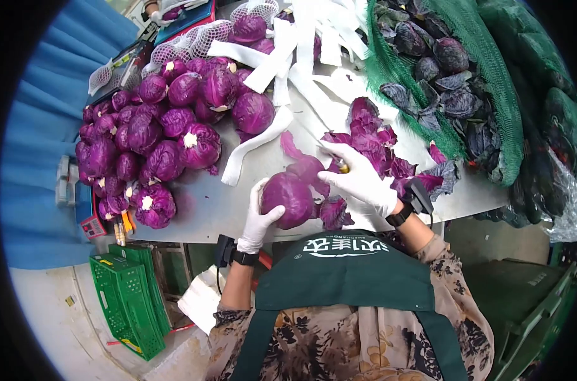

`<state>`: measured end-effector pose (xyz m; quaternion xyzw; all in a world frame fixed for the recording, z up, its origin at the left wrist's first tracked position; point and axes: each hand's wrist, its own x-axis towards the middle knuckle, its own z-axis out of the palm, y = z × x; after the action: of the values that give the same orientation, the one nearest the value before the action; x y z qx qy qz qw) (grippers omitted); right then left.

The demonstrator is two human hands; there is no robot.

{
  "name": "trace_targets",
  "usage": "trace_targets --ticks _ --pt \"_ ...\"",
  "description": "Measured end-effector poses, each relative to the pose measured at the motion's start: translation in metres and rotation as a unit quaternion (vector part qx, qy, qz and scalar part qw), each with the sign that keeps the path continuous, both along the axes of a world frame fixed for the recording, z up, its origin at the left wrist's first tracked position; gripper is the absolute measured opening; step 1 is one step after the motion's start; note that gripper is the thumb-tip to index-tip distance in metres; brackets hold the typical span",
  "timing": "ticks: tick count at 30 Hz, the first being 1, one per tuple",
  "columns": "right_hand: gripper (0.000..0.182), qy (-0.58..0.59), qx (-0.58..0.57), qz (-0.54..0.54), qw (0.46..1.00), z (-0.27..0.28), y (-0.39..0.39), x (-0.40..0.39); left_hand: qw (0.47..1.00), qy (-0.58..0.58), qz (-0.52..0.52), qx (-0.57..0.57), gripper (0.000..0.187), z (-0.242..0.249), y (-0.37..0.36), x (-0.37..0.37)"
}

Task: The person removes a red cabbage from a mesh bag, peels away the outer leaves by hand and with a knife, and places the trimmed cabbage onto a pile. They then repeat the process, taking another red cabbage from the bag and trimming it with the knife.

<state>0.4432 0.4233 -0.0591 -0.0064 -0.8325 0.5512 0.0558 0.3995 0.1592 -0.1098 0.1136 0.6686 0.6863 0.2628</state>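
My left hand [256, 219], in a white glove, is wrapped round the left side of a purple cabbage [288, 200] at the table's near edge. In my gloved right hand [363, 180], closed just right of the cabbage, is a small knife [343, 167]; a yellow bit of its handle shows and the fingers hide most of it. Loose purple leaves [334, 213] hang or lie between the cabbage and my right hand. Beyond that hand lies a heap of peeled-off leaves [372, 143].
Many bare cabbages [164, 120] are piled at left. White foam strips [253, 146] lie across the metal table [237, 213]. A green mesh sack [507, 120] of dark cabbages stands at right. Below left is a green crate [126, 305]. Another person's hand [158, 16] shows top left.
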Motion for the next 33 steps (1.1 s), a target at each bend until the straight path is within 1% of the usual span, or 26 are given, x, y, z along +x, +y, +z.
trace_targets --ticks 1,2,3,4,5,6,8,9,10,12,13,14,16,17,18,20,22,24,25,26,27,28,30,31,32,33 --pt "0.059 -0.023 -0.063 0.021 0.998 0.008 -0.002 -0.003 0.998 -0.012 0.008 0.055 0.085 0.001 0.001 -0.002" --pt "0.059 -0.047 -0.124 0.043 0.99 0.014 -0.003 -0.007 0.998 -0.012 0.001 0.055 0.085 0.004 0.002 -0.003" --pt "0.059 -0.046 -0.123 0.039 0.991 0.017 -0.002 -0.011 0.992 -0.043 -0.022 0.116 0.087 0.014 0.005 -0.004" --pt "0.055 -0.055 -0.152 0.079 0.984 0.019 -0.002 -0.015 0.981 -0.073 -0.043 0.177 0.089 0.021 0.007 -0.005" --pt "0.051 -0.063 -0.181 0.12 0.974 0.021 -0.002 -0.017 0.976 -0.109 -0.048 0.181 0.094 0.024 0.008 -0.004" --pt "0.051 -0.059 -0.18 0.12 0.974 0.026 0.0 -0.017 0.976 -0.106 -0.05 0.182 0.094 0.024 0.01 -0.003" --pt "0.038 -0.271 -0.186 0.102 0.939 0.041 0.008 -0.016 0.934 -0.224 -0.014 0.279 0.097 0.024 0.018 -0.003" --pt "0.027 -0.223 -0.233 0.098 0.941 0.043 0.009 -0.01 0.929 -0.219 0.014 0.299 0.096 0.028 0.028 -0.002" --pt "0.027 -0.22 -0.233 0.098 0.942 0.037 0.012 -0.006 0.929 -0.216 0.012 0.299 0.096 0.031 0.034 -0.002" --pt "0.025 -0.179 -0.21 0.004 0.961 0.028 0.013 -0.002 0.876 -0.336 0.051 0.341 0.093 0.035 0.041 -0.002" --pt "0.027 -0.183 -0.231 -0.015 0.956 0.034 0.011 0.004 0.877 -0.331 0.036 0.347 0.089 0.034 0.045 -0.004" --pt "0.034 -0.186 -0.226 -0.005 0.956 0.043 0.013 0.009 0.877 -0.328 0.033 0.349 0.089 0.035 0.047 -0.007" --pt "0.043 -0.029 -0.22 -0.002 0.975 0.041 0.002 0.013 0.909 -0.25 0.029 0.331 0.076 0.035 0.053 -0.009" --pt "0.048 -0.019 -0.224 0.01 0.974 0.045 0.002 0.014 0.901 -0.248 0.016 0.356 0.071 0.027 0.055 -0.012" --pt "0.05 -0.025 -0.168 0.016 0.985 0.048 0.002 0.015 0.901 -0.249 0.01 0.356 0.071 0.025 0.055 -0.012" --pt "0.052 -0.045 -0.178 -0.004 0.983 0.052 -0.002 0.02 0.913 -0.268 0.005 0.307 0.082 0.022 0.055 -0.01" --pt "0.055 -0.057 -0.169 -0.017 0.984 0.054 -0.003 0.023 0.914 -0.267 0.004 0.306 0.081 0.027 0.059 -0.008" --pt "0.058 -0.072 -0.161 -0.024 0.984 0.051 -0.002 0.024 0.901 -0.318 0.012 0.295 0.081 0.039 0.063 -0.007" --pt "0.064 -0.016 -0.126 -0.011 0.992 0.045 -0.001 0.024 0.9 -0.32 0.012 0.296 0.081 0.044 0.063 -0.007" --pt "0.069 0.04 -0.089 0.003 0.995 0.042 0.001 0.024 0.877 -0.367 -0.026 0.31 0.08 0.048 0.063 -0.007" --pt "0.079 0.041 -0.088 0.015 0.995 0.047 -0.001 0.027 0.849 -0.413 -0.064 0.323 0.08 0.049 0.063 -0.007" --pt "0.079 0.038 -0.086 0.015 0.995 0.043 -0.001 0.027 0.847 -0.415 -0.064 0.325 0.08 0.038 0.06 -0.009" --pt "0.083 0.011 -0.036 0.0 0.999 0.027 -0.001 0.03 0.812 -0.468 -0.176 0.301 0.091 0.019 0.054 -0.011" --pt "0.079 -0.026 -0.118 -0.018 0.993 0.024 -0.002 0.032 0.808 -0.484 -0.188 0.278 0.094 0.021 0.058 -0.008" --pt "0.079 -0.03 -0.117 -0.021 0.992 0.018 0.0 0.033 0.819 -0.487 -0.208 0.221 0.096 0.019 0.061 -0.005" --pt "0.076 -0.081 -0.177 -0.045 0.98 0.011 0.001 0.033 0.853 -0.461 -0.192 0.152 0.102 0.02 0.065 0.001"
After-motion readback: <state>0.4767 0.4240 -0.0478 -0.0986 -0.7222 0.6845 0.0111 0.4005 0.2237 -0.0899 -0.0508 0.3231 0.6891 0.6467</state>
